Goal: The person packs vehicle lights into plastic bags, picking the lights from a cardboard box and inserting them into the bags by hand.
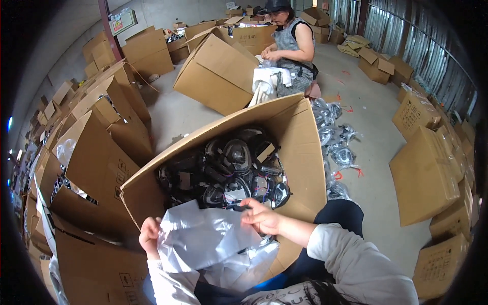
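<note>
Probably light, limp and slippery, the plastic bag (203,236) (thin film, likely tears) wants holding by its edges. Left hand (149,234) and right hand (264,219) pinch opposite sides, fingers narrow.

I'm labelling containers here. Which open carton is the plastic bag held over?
The large central carton, heaped with black devices: the left hand and right hand hold the translucent plastic bag across its near side. Other cartons lie beside or beyond.

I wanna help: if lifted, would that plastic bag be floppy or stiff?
Probably floppy: the plastic bag creases between the left hand and right hand. Likely light, since it looks thin and cloudy. Perhaps slippery, as it's shiny.
</note>
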`<state>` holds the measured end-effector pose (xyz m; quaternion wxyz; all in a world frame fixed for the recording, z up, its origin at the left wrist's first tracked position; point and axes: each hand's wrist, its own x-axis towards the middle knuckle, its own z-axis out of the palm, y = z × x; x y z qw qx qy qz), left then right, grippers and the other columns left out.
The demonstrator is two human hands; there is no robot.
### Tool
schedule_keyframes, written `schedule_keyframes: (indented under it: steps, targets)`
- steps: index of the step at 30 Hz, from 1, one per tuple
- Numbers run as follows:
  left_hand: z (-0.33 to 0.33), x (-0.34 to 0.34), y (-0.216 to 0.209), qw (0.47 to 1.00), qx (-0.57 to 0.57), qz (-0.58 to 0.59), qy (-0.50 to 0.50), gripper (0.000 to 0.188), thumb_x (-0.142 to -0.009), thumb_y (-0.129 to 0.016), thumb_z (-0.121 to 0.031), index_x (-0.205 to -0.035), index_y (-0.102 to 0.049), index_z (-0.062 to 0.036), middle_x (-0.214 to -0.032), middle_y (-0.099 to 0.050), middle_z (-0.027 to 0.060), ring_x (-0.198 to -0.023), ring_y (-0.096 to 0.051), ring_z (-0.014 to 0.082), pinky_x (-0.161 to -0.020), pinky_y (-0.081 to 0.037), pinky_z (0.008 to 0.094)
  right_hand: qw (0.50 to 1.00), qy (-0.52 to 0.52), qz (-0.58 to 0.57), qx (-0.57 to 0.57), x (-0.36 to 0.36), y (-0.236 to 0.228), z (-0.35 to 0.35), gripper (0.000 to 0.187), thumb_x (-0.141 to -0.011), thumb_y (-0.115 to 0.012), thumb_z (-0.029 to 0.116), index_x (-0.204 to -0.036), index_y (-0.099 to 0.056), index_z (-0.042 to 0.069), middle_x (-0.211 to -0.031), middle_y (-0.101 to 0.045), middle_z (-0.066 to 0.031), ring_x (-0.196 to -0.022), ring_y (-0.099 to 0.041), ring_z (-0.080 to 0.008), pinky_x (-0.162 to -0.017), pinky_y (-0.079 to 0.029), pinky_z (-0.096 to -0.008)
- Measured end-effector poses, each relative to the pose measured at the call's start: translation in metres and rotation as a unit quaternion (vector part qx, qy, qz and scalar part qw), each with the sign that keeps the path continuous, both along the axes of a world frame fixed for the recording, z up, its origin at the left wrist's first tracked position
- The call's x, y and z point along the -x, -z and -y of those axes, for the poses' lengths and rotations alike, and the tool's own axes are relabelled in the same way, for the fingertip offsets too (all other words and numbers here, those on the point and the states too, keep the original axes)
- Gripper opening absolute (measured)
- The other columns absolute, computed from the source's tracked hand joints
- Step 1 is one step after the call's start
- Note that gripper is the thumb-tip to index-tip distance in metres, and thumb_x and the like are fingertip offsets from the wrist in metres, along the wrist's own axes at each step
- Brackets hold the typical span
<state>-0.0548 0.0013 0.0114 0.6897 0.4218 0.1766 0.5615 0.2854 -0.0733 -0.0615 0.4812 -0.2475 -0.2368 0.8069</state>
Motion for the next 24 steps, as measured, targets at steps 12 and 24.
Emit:
schedule_keyframes:
  steps: [12,24]
  targets:
    - [0.044,-0.089,0.021,0.848,-0.199,-0.484,-0.082,0.014,-0.079,-0.059,0.000,-0.093,-0.062,-0.0009,-0.094,-0.062,0.0073,-0.092,-0.058,0.0185,-0.083,-0.045,0.0292,0.919,0.139,0.329,-0.166,-0.014,-0.018,-0.002,0.043,-0.084,-0.068,0.003,-0.122,-0.047,0.006,-0.079,-0.059,0.0006,-0.073,-0.056,-0.0068,-0.070,-0.045,-0.0219]
    - [0.041,-0.078,0.012,0.906,0.032,-0.407,-0.112,0.015,-0.073,-0.057,-0.003,-0.058,-0.059,-0.0024,-0.059,-0.058,0.0024,-0.053,-0.048,0.0082,-0.052,-0.036,0.0233,0.843,0.272,0.412,-0.214,-0.094,-0.026,-0.028,0.050,-0.085,-0.060,-0.002,-0.133,-0.048,0.007,-0.117,-0.061,-0.0100,-0.089,-0.065,-0.0171,-0.070,-0.054,-0.0279]
